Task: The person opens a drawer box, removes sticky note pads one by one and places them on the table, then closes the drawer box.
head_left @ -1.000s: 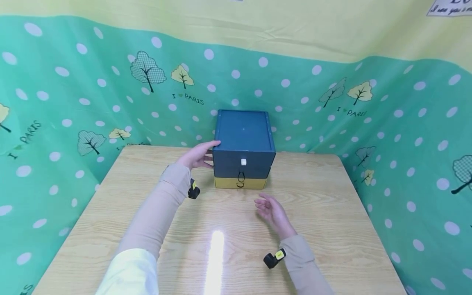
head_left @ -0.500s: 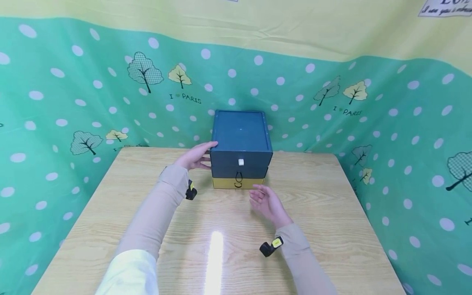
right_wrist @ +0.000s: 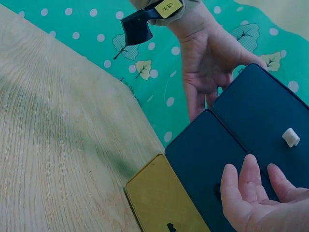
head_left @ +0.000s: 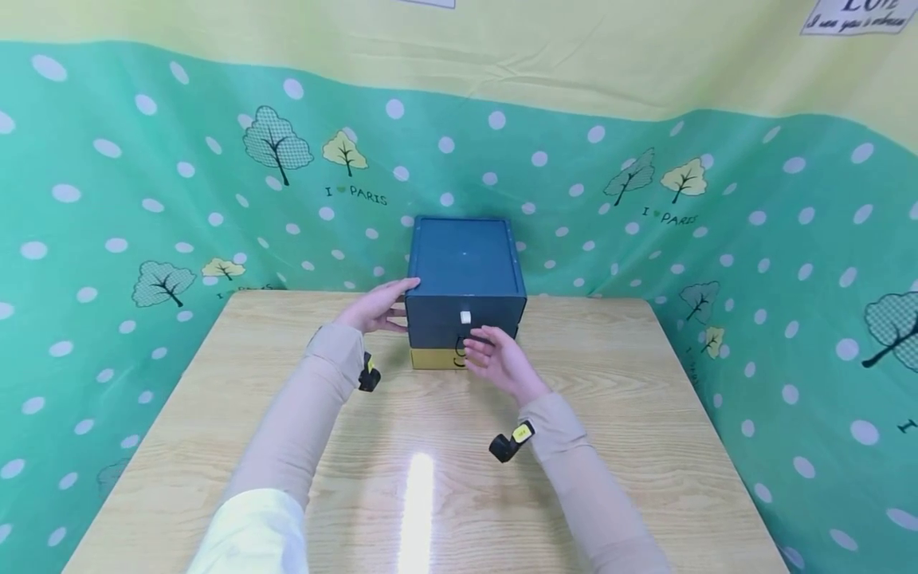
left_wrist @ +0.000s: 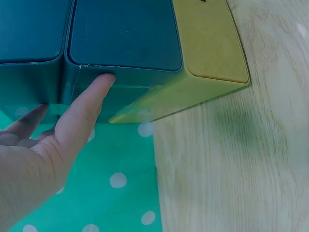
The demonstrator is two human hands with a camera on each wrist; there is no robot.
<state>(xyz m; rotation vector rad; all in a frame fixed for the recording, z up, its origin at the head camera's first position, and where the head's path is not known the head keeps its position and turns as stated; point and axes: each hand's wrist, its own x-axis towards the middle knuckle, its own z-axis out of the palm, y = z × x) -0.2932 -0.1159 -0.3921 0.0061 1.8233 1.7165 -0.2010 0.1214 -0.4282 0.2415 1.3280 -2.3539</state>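
A small chest of drawers (head_left: 464, 255) stands at the back of the table, dark blue above with a yellow bottom drawer (head_left: 430, 359). Its top drawer has a white knob (right_wrist: 290, 137); black loop handles sit on the drawers below. My left hand (head_left: 376, 307) touches the chest's left side, thumb near the front top edge, fingers extended along the side (left_wrist: 58, 154). In front of the middle drawer (right_wrist: 203, 150) hovers my right hand (head_left: 502, 365), its fingers loosely bent and holding nothing. It partly hides the loop handles in the head view.
The wooden table (head_left: 610, 446) carries a bright strip of reflected light near its front. A green dotted cloth (head_left: 323, 159) hangs behind and along both sides. Each wrist wears a small black camera (head_left: 512, 442).
My right hand has risen forward and left, from the table area up to the front of the drawers. My left hand has stayed at the chest's side. The view has shifted slightly.
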